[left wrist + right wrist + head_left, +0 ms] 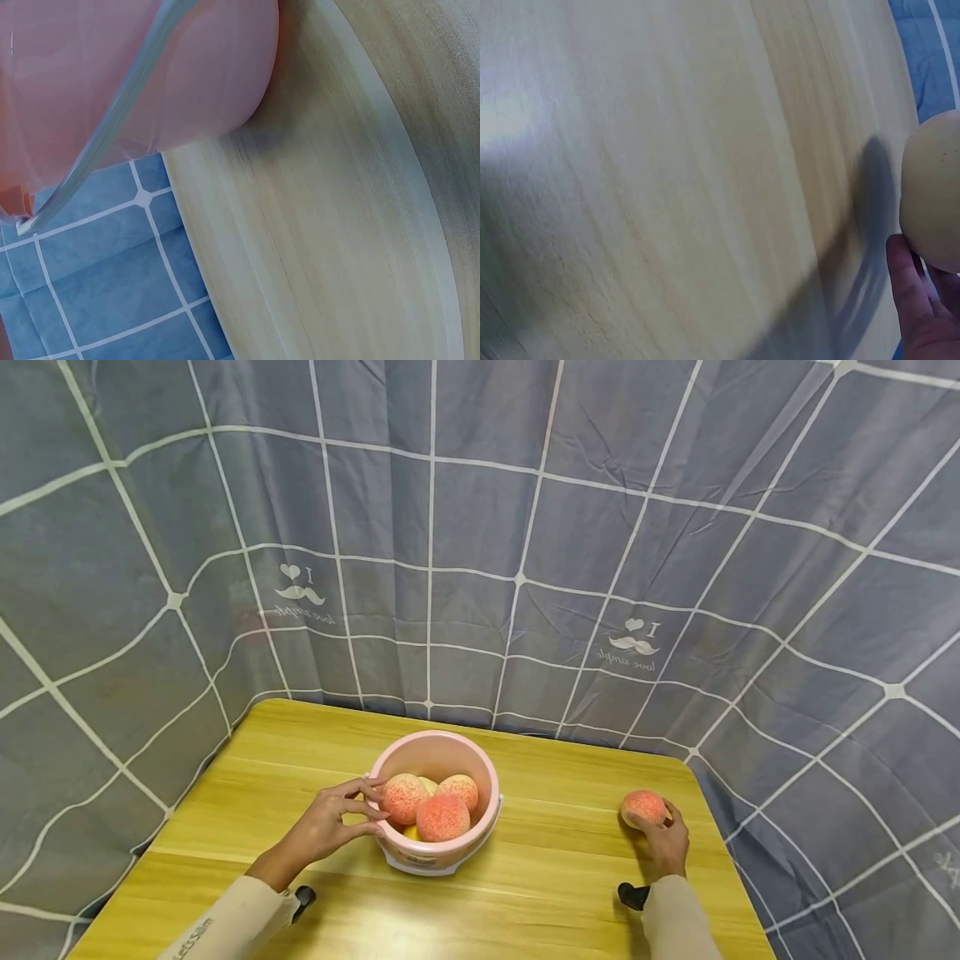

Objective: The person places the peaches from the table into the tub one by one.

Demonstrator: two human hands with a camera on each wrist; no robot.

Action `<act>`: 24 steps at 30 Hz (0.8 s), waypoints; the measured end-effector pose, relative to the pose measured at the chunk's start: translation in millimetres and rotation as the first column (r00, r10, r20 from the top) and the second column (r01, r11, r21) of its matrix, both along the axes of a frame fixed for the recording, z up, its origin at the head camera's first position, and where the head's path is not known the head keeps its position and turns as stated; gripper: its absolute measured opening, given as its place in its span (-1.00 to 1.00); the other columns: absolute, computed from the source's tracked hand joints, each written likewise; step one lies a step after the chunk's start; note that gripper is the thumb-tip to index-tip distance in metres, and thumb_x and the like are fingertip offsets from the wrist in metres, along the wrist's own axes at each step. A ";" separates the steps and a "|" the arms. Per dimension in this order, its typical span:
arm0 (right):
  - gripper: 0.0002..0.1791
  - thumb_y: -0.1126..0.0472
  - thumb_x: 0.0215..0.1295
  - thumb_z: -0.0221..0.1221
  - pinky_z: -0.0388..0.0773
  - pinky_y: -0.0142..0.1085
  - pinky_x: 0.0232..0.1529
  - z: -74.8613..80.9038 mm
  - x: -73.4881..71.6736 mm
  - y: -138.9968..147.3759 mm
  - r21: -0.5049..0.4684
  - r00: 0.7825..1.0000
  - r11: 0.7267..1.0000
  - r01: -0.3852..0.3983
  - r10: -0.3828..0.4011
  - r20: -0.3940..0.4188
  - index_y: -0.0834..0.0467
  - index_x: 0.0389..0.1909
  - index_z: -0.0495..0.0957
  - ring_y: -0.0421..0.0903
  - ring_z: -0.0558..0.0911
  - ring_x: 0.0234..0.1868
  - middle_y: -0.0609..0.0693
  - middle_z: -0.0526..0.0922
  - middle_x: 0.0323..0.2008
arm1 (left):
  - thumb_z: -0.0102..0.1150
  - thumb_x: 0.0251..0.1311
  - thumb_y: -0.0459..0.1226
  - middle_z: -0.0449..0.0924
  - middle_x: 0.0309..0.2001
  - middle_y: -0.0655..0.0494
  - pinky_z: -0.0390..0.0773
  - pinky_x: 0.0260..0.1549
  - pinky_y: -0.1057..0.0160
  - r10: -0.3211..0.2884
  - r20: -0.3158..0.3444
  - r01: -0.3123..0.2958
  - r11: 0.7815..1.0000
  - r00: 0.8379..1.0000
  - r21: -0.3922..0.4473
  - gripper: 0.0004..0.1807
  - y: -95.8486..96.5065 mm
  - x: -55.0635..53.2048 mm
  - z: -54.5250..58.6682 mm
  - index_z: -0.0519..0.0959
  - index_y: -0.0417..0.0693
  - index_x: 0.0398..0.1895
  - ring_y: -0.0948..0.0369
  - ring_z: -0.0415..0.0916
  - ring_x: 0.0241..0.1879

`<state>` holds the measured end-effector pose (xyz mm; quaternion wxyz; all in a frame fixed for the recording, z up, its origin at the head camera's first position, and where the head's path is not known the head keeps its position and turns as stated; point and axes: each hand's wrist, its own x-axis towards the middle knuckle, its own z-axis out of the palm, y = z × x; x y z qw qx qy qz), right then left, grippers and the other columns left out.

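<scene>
In the head view, a pink bucket (480, 839) stands on the table, holding several red-speckled peaches (442, 817) and something yellow partly hidden beneath them. My left hand (330, 818) holds the bucket's left rim, fingertips at the edge and thumb low against the side. The left wrist view shows the bucket wall (202, 82) and its pale handle (112, 120) hanging down; the hand itself hardly shows there. At the right, my right hand (665, 842) grips another peach (643, 808) from its near side. Its pale underside (934, 191) appears in the right wrist view, above the thumb.
The yellow wood-grain table (555, 852) stretches between the bucket and the right hand. A grey-blue curtain (480, 527) with white grid lines hangs behind and along both sides. Black wrist-worn pieces (633, 896) protrude by both cuffs.
</scene>
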<state>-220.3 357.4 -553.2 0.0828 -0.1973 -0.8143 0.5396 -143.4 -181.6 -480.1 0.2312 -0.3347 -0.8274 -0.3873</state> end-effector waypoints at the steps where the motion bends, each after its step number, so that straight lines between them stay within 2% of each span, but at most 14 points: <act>1: -0.03 0.12 0.16 0.37 0.31 0.12 0.21 1.0 0.5 -0.9 0.003 1.000 1.000 -0.005 0.005 0.001 0.24 0.48 0.04 0.32 0.31 0.24 0.44 0.26 0.22 | 0.53 -0.36 -0.47 0.60 -0.27 0.05 0.15 0.22 0.63 0.000 -0.001 0.000 1.000 1.000 -0.001 -0.74 -0.1 0.1 0.1 0.75 -0.13 -0.46 -0.04 0.61 -0.15; 6: -0.03 0.07 0.13 0.39 0.38 -0.02 0.12 4.7 2.1 -4.6 0.044 1.000 0.999 -0.011 0.011 -0.004 0.24 0.46 0.09 0.26 0.35 0.19 0.43 0.29 0.20 | 0.52 -0.35 -0.47 0.60 -0.28 0.05 0.20 0.20 0.63 -0.008 -0.003 0.008 1.000 1.000 0.003 -0.76 -0.4 -0.3 -0.6 0.75 -0.12 -0.48 -0.07 0.61 -0.13; 8: -0.03 0.06 0.12 0.40 0.43 -0.25 -0.01 6.3 2.9 -5.9 0.051 1.000 0.999 -0.015 0.015 -0.004 0.23 0.46 0.10 0.24 0.37 0.17 0.42 0.31 0.19 | 0.52 -0.35 -0.46 0.60 -0.27 0.04 0.20 0.20 0.63 -0.013 0.006 0.013 1.000 1.000 0.007 -0.77 -0.5 -0.8 -1.6 0.75 -0.13 -0.49 -0.10 0.60 -0.10; 10: -0.03 0.05 0.10 0.41 0.40 -0.47 -0.17 6.5 3.9 -6.1 0.046 1.000 0.999 -0.016 0.016 0.000 0.21 0.46 0.12 0.21 0.38 0.14 0.39 0.32 0.19 | 0.52 -0.34 -0.46 0.60 -0.27 0.04 0.22 0.20 0.62 -0.016 0.007 0.016 1.000 1.000 0.012 -0.77 -0.4 -0.8 -2.1 0.75 -0.14 -0.49 -0.09 0.59 -0.07; 13: -0.03 0.04 0.10 0.41 0.30 -0.66 -0.37 6.9 6.2 -7.4 0.025 1.000 0.999 -0.021 0.021 0.007 0.18 0.46 0.13 0.17 0.40 0.11 0.36 0.32 0.19 | 0.52 -0.34 -0.46 0.60 -0.27 0.04 0.22 0.20 0.62 -0.018 0.006 0.018 1.000 1.000 0.015 -0.77 0.0 -0.5 -2.0 0.75 -0.13 -0.49 -0.09 0.58 -0.04; 18: -0.04 0.04 0.10 0.41 0.35 -0.63 -0.36 11.0 9.9 -12.5 0.006 0.999 0.999 -0.035 0.035 0.005 0.13 0.47 0.13 0.11 0.41 0.08 0.32 0.31 0.21 | 0.53 -0.35 -0.45 0.61 -0.27 0.06 0.16 0.22 0.63 -0.006 -0.004 0.006 1.000 1.000 0.000 -0.76 0.3 -0.8 -0.7 0.76 -0.12 -0.47 -0.06 0.61 -0.13; 24: -0.03 0.04 0.11 0.40 0.34 -0.65 -0.33 18.5 11.9 -18.0 -0.015 0.998 0.998 -0.055 0.055 0.006 0.08 0.48 0.10 0.13 0.39 0.12 0.32 0.27 0.25 | 0.53 -0.33 -0.44 0.62 -0.25 0.07 0.21 0.19 0.63 0.017 0.019 -0.017 1.000 1.000 -0.015 -0.74 -0.6 -0.7 -1.4 0.77 -0.10 -0.43 -0.09 0.57 -0.04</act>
